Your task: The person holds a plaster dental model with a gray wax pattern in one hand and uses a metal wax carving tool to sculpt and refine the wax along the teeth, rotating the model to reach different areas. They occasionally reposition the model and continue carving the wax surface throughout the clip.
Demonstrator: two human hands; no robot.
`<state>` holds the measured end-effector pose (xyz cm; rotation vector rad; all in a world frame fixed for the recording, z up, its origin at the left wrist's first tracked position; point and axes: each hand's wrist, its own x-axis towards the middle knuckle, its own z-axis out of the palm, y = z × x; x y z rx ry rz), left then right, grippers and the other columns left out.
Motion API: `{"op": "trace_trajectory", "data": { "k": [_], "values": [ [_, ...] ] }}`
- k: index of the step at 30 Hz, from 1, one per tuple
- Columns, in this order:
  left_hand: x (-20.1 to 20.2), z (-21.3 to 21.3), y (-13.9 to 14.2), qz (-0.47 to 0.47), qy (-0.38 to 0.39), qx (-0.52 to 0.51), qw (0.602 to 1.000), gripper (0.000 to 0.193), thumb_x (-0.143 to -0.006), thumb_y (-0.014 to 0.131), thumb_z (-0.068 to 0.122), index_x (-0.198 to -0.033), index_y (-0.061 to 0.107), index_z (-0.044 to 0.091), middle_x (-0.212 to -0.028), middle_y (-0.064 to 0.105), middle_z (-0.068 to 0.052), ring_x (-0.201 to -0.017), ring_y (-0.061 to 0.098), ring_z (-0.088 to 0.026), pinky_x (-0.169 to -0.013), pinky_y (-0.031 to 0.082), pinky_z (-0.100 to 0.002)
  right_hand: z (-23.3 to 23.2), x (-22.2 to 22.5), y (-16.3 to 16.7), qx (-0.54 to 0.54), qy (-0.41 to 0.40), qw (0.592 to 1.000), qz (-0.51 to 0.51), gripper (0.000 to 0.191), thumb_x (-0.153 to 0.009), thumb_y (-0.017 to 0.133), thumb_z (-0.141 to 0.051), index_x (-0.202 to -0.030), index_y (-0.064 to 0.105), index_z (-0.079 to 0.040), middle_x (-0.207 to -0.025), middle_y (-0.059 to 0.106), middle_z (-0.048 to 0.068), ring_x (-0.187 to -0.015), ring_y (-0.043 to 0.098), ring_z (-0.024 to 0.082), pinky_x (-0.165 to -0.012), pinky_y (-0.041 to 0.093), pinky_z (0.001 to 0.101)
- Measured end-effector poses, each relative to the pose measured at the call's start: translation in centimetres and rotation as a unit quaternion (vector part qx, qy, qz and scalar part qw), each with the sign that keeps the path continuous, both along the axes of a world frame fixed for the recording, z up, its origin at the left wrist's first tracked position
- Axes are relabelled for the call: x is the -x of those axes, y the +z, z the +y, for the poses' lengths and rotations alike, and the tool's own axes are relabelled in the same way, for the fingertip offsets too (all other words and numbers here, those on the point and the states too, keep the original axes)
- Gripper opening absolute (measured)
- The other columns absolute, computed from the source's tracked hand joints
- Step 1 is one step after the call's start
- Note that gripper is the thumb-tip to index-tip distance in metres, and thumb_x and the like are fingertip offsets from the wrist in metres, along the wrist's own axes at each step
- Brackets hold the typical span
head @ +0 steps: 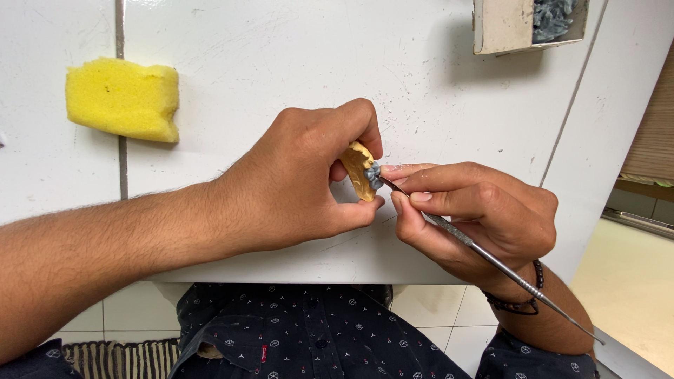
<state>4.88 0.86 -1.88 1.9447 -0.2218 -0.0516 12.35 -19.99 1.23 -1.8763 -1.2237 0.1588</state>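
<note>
Yellow sponge [123, 100] lies on the white table [281, 56], well off to the far left of the left hand [295, 186], out of the way of the work. Left hand pinches a small yellow plaster model [359, 175] between thumb and fingertips at the table's near edge, turned so its grey part [373, 175], probably wax teeth though too small to be sure, faces the right hand [477, 217]. Right hand is closed pen-style on a thin metal tool [491, 260], tip on the grey part, forefinger braced alongside for steadiness; an open box [502, 28] sits beyond it, upper right.
</note>
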Motion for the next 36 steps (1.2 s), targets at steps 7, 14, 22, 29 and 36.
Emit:
{"op": "trace_trajectory", "data": {
  "k": [7, 14, 22, 29, 36],
  "values": [
    [0.05, 0.05, -0.12, 0.003, 0.001, -0.002, 1.0, 0.034, -0.084, 0.082, 0.015, -0.1, 0.053, 0.005, -0.077, 0.065, -0.002, -0.07, 0.07, -0.009, -0.056, 0.057, -0.022, 0.07, 0.2, 0.03, 0.006, -0.011, 1.0, -0.004, 0.025, -0.087, 0.081, 0.006, -0.089, 0.056, 0.0, -0.091, 0.073, 0.019, -0.098, 0.078, 0.03, -0.085, 0.069, 0.0376],
    [0.07, 0.05, -0.1, 0.008, 0.004, -0.003, 1.0, 0.035, -0.083, 0.083, 0.015, -0.1, 0.054, 0.005, -0.077, 0.066, -0.003, -0.07, 0.07, -0.01, -0.056, 0.057, -0.023, -0.06, -0.09, -0.19, 0.0, -0.004, 1.0, 0.019, 0.024, -0.087, 0.08, 0.004, -0.087, 0.057, -0.001, -0.091, 0.074, 0.02, -0.098, 0.078, 0.03, -0.085, 0.069, 0.0371],
    [0.08, 0.01, -0.08, 0.007, 0.004, -0.007, 1.0, 0.035, -0.083, 0.083, 0.015, -0.099, 0.054, 0.006, -0.076, 0.066, -0.003, -0.069, 0.07, -0.01, -0.056, 0.057, -0.023, -0.46, -0.16, -0.55, 0.005, -0.008, 1.0, 0.02, 0.024, -0.088, 0.081, 0.002, -0.087, 0.057, -0.002, -0.09, 0.074, 0.019, -0.098, 0.079, 0.029, -0.082, 0.069, 0.034],
    [0.05, -0.02, -0.05, 0.008, 0.007, -0.004, 1.0, 0.035, -0.083, 0.083, 0.015, -0.099, 0.053, 0.006, -0.076, 0.066, -0.003, -0.068, 0.07, -0.01, -0.055, 0.056, -0.024, -0.44, -0.07, -0.53, -0.002, -0.01, 1.0, 0.025, 0.024, -0.088, 0.079, 0.004, -0.087, 0.055, -0.001, -0.09, 0.073, 0.021, -0.098, 0.078, 0.031, -0.084, 0.069, 0.0377],
    [0.06, -0.07, -0.11, -0.004, 0.006, -0.004, 1.0, 0.035, -0.083, 0.083, 0.015, -0.1, 0.053, 0.005, -0.077, 0.066, -0.003, -0.07, 0.07, -0.01, -0.056, 0.057, -0.023, -0.77, -0.18, -0.72, 0.002, -0.007, 1.0, 0.028, 0.023, -0.087, 0.079, 0.003, -0.086, 0.056, -0.001, -0.089, 0.073, 0.021, -0.097, 0.078, 0.031, -0.083, 0.069, 0.0369]
  ]
}}
